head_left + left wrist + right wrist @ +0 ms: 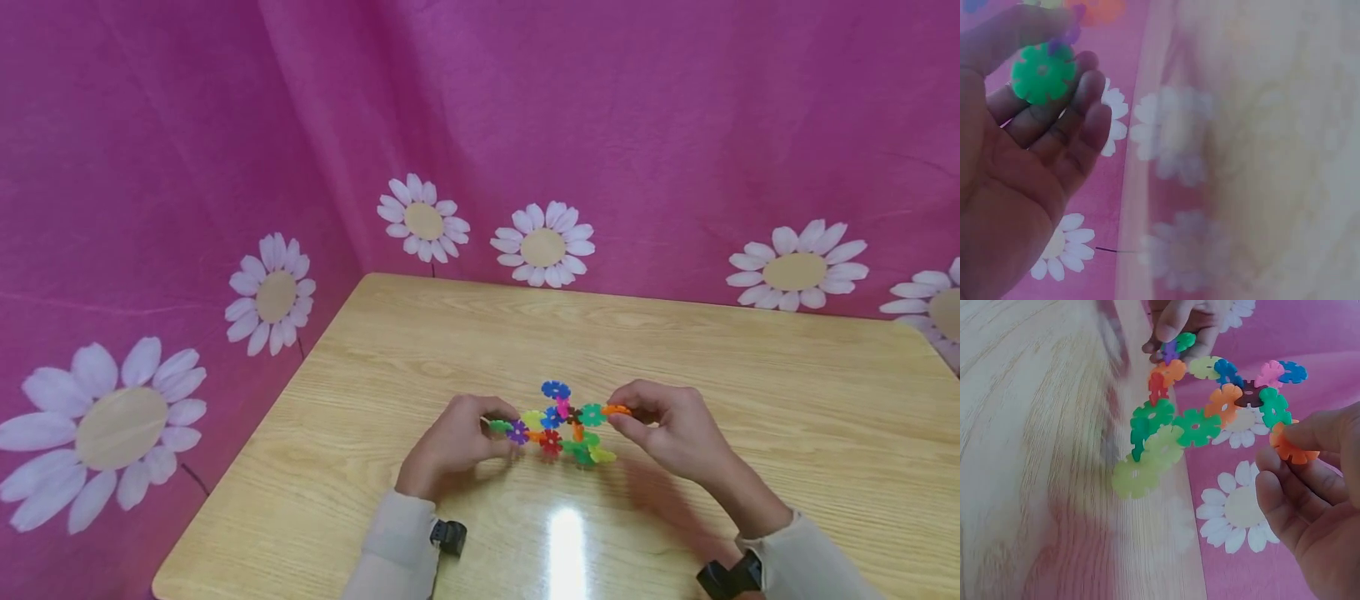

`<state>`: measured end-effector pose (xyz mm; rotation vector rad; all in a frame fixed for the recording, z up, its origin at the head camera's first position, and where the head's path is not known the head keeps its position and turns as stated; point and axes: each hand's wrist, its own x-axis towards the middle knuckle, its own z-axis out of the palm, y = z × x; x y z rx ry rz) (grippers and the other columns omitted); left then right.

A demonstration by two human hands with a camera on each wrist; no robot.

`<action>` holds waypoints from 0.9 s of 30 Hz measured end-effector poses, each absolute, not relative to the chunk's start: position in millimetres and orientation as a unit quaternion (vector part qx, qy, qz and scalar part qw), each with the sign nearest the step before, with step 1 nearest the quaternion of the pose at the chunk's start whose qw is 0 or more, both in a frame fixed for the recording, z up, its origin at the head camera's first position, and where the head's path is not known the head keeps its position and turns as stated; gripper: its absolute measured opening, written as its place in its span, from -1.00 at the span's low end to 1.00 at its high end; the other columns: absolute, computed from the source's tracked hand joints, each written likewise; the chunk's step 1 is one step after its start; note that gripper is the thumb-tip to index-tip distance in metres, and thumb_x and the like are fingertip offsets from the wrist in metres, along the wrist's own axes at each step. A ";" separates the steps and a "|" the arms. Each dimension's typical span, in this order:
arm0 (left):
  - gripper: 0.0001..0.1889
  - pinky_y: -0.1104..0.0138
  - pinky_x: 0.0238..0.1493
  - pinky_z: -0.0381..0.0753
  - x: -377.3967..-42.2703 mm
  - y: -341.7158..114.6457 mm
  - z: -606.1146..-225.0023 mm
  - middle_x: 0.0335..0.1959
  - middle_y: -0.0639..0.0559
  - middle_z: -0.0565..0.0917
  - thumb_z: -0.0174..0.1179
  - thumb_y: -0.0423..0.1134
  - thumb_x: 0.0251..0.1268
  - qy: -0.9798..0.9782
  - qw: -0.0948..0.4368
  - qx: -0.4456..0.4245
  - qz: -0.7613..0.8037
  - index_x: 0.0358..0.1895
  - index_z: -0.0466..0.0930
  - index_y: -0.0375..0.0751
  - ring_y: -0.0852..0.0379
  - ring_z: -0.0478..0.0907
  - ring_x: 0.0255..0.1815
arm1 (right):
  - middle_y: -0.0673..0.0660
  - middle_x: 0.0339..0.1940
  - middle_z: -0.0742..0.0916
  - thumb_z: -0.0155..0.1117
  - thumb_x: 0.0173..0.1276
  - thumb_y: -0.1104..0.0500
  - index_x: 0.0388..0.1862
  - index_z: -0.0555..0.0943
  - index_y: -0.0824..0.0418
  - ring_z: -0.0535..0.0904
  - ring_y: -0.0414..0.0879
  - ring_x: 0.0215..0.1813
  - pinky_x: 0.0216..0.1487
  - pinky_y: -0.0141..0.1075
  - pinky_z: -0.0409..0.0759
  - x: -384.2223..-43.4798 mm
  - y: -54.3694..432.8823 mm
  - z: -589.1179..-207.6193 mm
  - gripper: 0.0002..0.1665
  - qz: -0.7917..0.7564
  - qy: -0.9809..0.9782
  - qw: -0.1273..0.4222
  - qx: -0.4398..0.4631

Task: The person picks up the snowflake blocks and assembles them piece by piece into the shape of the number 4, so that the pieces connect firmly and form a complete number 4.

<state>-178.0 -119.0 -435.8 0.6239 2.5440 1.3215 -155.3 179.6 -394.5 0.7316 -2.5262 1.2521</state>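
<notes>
Several colourful notched plastic discs, interlocked like snowflake building pieces, form one branching chain (551, 442) held up between the two hands. At its left end my left hand (457, 437) pinches the purple disc (1069, 34) between thumb and fingers. A green disc (1043, 74) sticks out from it over the curled fingers. The right hand (678, 425) pinches an orange disc (1294, 449) at the other end, next to a green one (1275, 408). A branch with pale yellow discs (1136, 476) hangs toward the near side; a blue disc (556, 389) stands up at the top.
A light wood-grain table (420, 333) lies under the hands, with a bright light reflection near its front. Pink fabric (637, 125) printed with white daisies hangs behind and to the left. Each wrist wears a dark strapped device (448, 537).
</notes>
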 end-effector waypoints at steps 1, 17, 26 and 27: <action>-0.71 0.27 -0.13 0.59 -177.9 -118.9 -434.5 -0.13 0.25 0.68 0.43 -0.27 0.17 0.860 0.103 0.210 0.453 -0.01 0.73 -0.04 0.16 0.58 -0.21 | -0.04 -0.40 0.75 0.43 0.19 0.45 -0.29 0.72 0.15 0.62 -0.20 -0.45 -0.46 -0.30 0.57 -154.5 180.6 -394.2 -0.78 0.429 -0.862 0.112 0.245; -0.83 0.29 -0.15 0.62 -178.6 -106.2 -422.1 -0.30 0.18 0.71 0.41 -0.34 0.21 0.826 0.085 0.221 0.511 -0.14 0.74 -0.11 0.14 0.64 -0.27 | -0.03 -0.43 0.75 0.45 0.18 0.42 -0.22 0.73 0.20 0.59 -0.19 -0.49 -0.54 -0.32 0.50 -146.5 197.2 -398.9 -0.79 0.446 -0.862 0.119 0.212; -0.85 0.26 -0.21 0.64 -183.4 -104.5 -412.7 -0.32 0.15 0.70 0.41 -0.33 0.19 0.816 0.073 0.239 0.522 -0.18 0.73 -0.10 0.09 0.61 -0.30 | -0.07 -0.44 0.73 0.48 0.20 0.35 -0.20 0.71 0.19 0.54 -0.18 -0.49 -0.54 -0.35 0.47 -139.6 205.2 -400.6 -0.80 0.466 -0.859 0.106 0.186; -0.86 0.26 -0.21 0.64 -184.5 -104.2 -411.6 -0.32 0.15 0.70 0.41 -0.33 0.19 0.816 0.072 0.242 0.520 -0.18 0.73 -0.10 0.09 0.61 -0.31 | -0.05 -0.43 0.73 0.48 0.21 0.35 -0.18 0.71 0.21 0.56 -0.17 -0.49 -0.54 -0.35 0.48 -138.8 205.8 -401.6 -0.79 0.471 -0.856 0.103 0.185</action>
